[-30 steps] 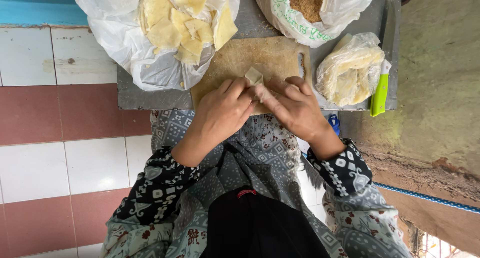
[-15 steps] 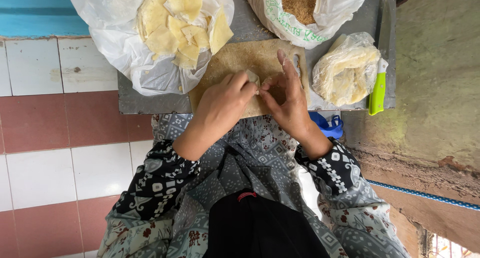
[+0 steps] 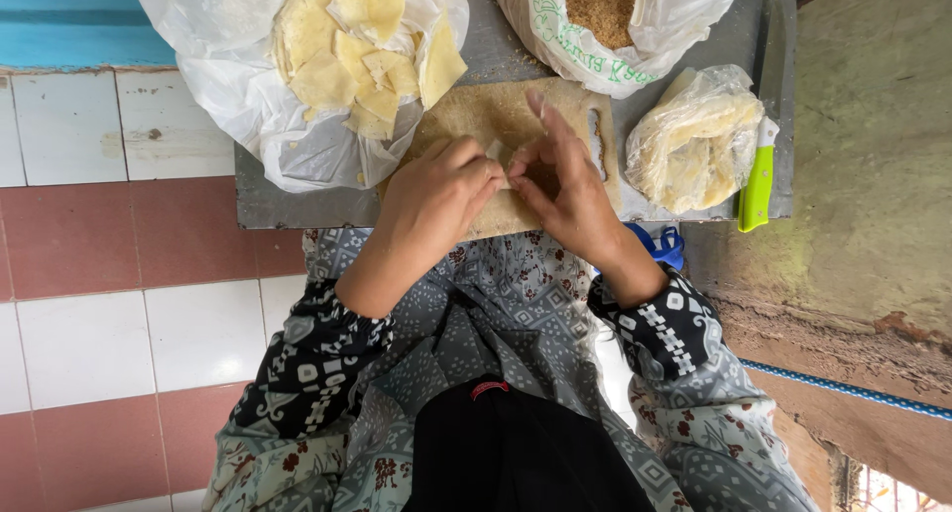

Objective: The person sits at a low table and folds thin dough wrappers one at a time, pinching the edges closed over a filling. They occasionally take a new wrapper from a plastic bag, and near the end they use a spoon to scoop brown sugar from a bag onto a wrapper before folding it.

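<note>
My left hand [image 3: 441, 190] and my right hand [image 3: 565, 180] meet over a crumb-covered wooden board [image 3: 476, 111] on a grey tray [image 3: 268, 205]. Between the fingertips of both hands sits a small pale piece of wrapper [image 3: 499, 153], pinched from both sides. The right hand's fingers are stretched upward over the board; the left hand's fingers curl around the piece. Most of the piece is hidden by the fingers.
A white plastic bag with yellow flat sheets [image 3: 347, 46] lies at upper left. A bag of brown crumbs [image 3: 615, 6] stands at the top. A clear bag of pale pieces [image 3: 694, 140] and a green-handled knife [image 3: 759, 180] lie right. Tiled floor on the left.
Both hands stayed over the board, working the small piece. The right hand's fingers have straightened and lifted upward; the view has shifted slightly.
</note>
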A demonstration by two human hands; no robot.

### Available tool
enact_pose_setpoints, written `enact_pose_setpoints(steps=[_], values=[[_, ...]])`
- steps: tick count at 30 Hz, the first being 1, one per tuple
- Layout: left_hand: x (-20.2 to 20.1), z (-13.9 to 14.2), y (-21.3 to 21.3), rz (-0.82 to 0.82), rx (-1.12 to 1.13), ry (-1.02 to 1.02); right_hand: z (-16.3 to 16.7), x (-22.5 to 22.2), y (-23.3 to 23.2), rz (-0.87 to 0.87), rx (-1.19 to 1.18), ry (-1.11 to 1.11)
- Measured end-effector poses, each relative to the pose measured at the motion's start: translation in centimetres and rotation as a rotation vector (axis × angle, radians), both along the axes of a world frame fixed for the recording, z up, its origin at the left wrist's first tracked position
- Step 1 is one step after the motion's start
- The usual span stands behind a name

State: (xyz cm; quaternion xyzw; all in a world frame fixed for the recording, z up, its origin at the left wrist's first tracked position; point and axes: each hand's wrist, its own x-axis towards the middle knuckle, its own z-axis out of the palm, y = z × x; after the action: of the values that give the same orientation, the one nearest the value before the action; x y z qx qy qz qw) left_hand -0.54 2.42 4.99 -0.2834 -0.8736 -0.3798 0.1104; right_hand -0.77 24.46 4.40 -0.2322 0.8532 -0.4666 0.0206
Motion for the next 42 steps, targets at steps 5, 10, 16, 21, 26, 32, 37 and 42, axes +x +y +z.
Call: enact_pose_setpoints(steps=[5, 10, 16, 21, 26, 32, 37, 42], values=[[0.5, -0.2, -0.2, 0.035, 0.017, 0.083, 1.0, -0.4, 0.8, 0.099, 0.209, 0.359], [0.3, -0.6, 0.7, 0.144, 0.024, 0.011, 1.3, -0.3, -0.1, -0.027, 0.124, 0.106], [-0.1, -0.5, 1.3, 0.253, 0.005, -0.094, 0.6, -1.5, -1.7, -0.067, 0.034, 0.034], [0.5, -0.7, 0.5, 0.121, -0.06, 0.042, 0.1, -2.4, -1.4, -0.09, 0.034, -0.076], [0.5, -1.3, 0.3, 0.097, -0.059, 0.08, -0.4, -1.3, -0.7, -0.008, -0.038, 0.006], [0.4, -1.4, 0.7, 0.109, -0.03, 0.055, -0.4, -0.2, -0.3, 0.023, 0.04, 0.028], [0.9, -1.4, 0.6, 0.16, -0.026, 0.122, -0.1, -1.0, -0.6, 0.046, 0.155, 0.239], [0.9, -1.4, 1.4, 0.153, -0.074, 0.074, 0.6, -1.0, -0.7, 0.048, 0.25, 0.267]])
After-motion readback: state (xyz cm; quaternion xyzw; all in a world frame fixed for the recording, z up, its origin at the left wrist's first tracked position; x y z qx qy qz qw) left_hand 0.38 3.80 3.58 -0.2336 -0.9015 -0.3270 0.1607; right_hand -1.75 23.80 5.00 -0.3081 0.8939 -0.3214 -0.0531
